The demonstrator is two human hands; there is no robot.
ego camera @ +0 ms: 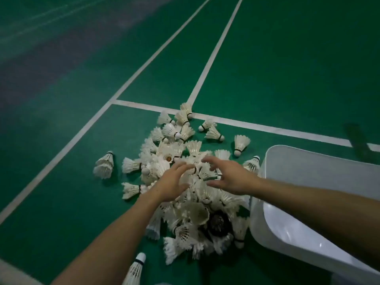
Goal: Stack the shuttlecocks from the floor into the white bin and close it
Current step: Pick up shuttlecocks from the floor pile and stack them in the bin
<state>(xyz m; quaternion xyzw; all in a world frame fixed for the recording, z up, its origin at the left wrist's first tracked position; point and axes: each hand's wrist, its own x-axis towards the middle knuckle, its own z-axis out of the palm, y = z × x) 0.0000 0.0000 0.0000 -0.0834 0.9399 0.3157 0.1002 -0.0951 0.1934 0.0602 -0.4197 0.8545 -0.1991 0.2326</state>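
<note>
Left hand (171, 185): reaching over the top of the heap, fingers spread and curling, not yet clamped on anything.
Right hand (230, 177): coming in from the other side, thumb and fingers apart, hovering just above the feathers with nothing in its grasp.
Shuttlecock pile (193, 194): lying on the green court floor (61, 192) just left of the bin, a dense tangle with skirts pointing every way.
Strays: one double shuttlecock (104, 165) is sitting well apart to the left, a few more (241, 144) are lying near the white line (257, 124), and a stacked pair (135, 270) is poking in at the bottom edge.
White bin (320, 182): standing open beside the heap, its inside looking bare as far as the view is showing; no lid is appearing in frame.
Dark object (218, 221): something black is sitting in the lower heap; the light is too dim to say what.
Risk, crushing: a two-handed scoop is likely bending feathers, since the skirts are interlocking.
Risk, scatter: lifting a tangled clump may be shedding birds across the floor, away from the bin.
Risk, stacking: shuttlecocks grabbed at mixed angles are not nesting cork-into-skirt, so they would be going in loose.
Risk, bin: the right forearm is passing close over the rim and could be nudging it.
</note>
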